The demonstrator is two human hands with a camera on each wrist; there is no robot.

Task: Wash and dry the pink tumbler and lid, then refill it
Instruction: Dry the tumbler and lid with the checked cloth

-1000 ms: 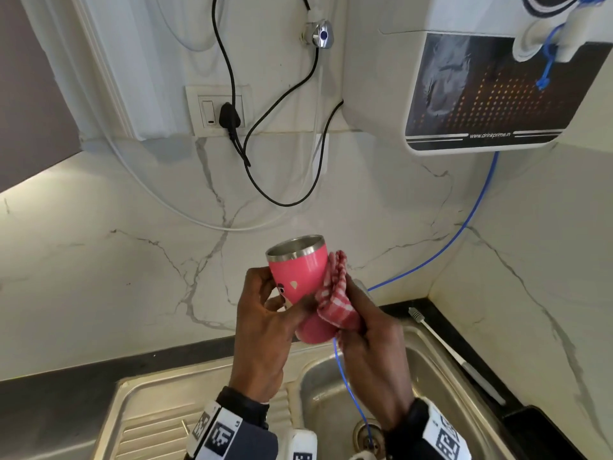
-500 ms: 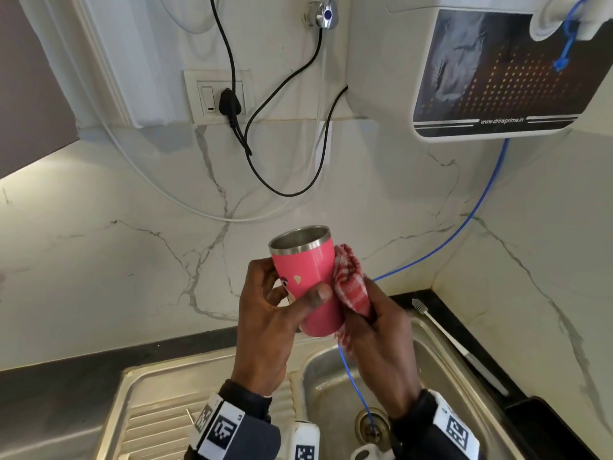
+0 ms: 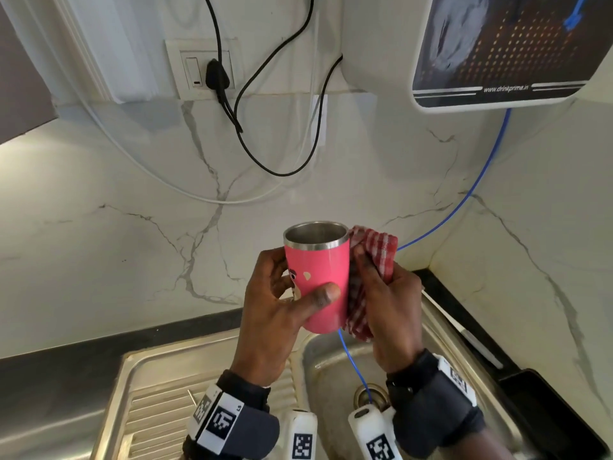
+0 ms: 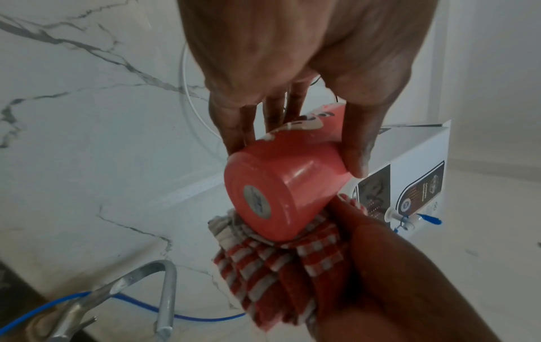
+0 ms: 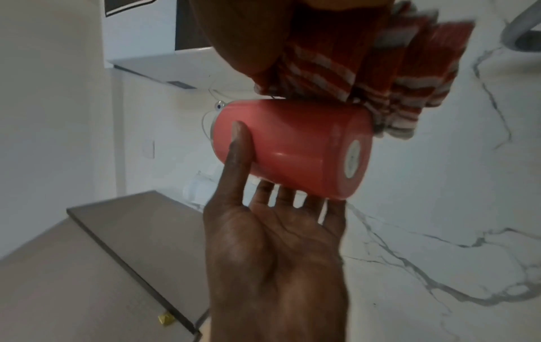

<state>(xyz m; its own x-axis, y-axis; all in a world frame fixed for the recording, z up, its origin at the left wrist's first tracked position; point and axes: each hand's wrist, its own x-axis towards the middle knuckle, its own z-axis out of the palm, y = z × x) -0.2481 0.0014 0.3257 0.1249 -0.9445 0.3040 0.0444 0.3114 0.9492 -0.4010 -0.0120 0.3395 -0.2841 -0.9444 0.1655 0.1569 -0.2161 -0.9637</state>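
1. Head cam: pink tumbler (image 3: 316,277) upright above sink (image 3: 331,360); left hand (image 3: 278,313) wraps it, right hand (image 3: 388,310) clutches checked cloth (image 3: 374,250) vs its side.
2. L wrist: glossy base (image 4: 263,199), prob slick; grip mid-body.
3. R wrist: cloth blurred; lid unseen anywhere.
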